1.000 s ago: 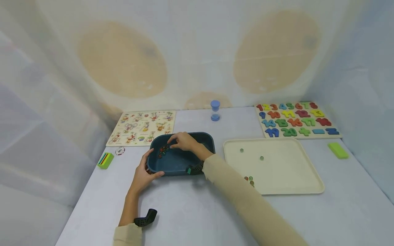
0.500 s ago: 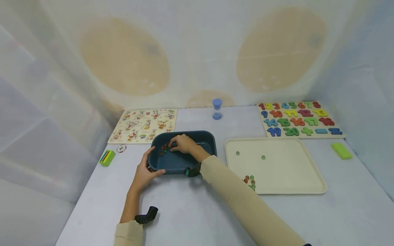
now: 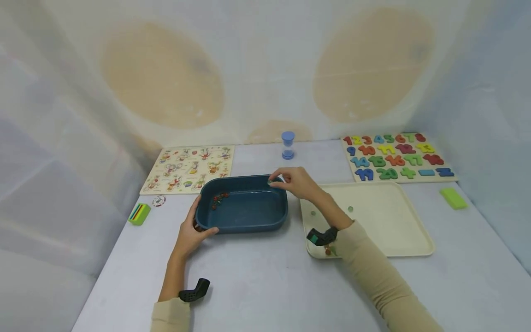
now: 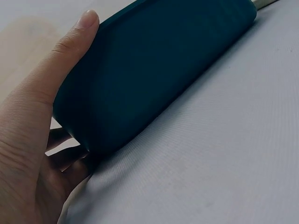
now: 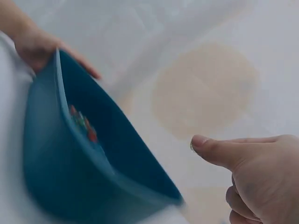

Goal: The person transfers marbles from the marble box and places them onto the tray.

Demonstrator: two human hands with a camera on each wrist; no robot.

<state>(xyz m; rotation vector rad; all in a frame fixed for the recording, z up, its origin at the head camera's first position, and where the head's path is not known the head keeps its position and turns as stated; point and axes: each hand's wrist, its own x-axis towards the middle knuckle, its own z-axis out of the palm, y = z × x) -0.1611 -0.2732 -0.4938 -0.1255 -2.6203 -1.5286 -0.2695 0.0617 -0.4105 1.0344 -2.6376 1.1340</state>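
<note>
A dark blue plastic basin stands mid-table with several red and green marbles gathered at its left end. My left hand grips that end: in the left wrist view the thumb lies along the wall up to the rim, while the fingers reach round the corner underneath. Over the basin's far right corner, my right hand pinches a clear glass marble between thumb and fingertips. Only a sliver of this marble shows past the thumb in the right wrist view.
A cream tray to the right bears several marbles, partly hidden by my right forearm. Behind are a picture board, a blue sand timer and a number puzzle. Green blocks and a poker chip lie left, a green eraser-like block right.
My right hand has lifted from the marbles at the basin's left end and moved right, carrying one marble to the far right rim. My left hand keeps its grip on the basin.
</note>
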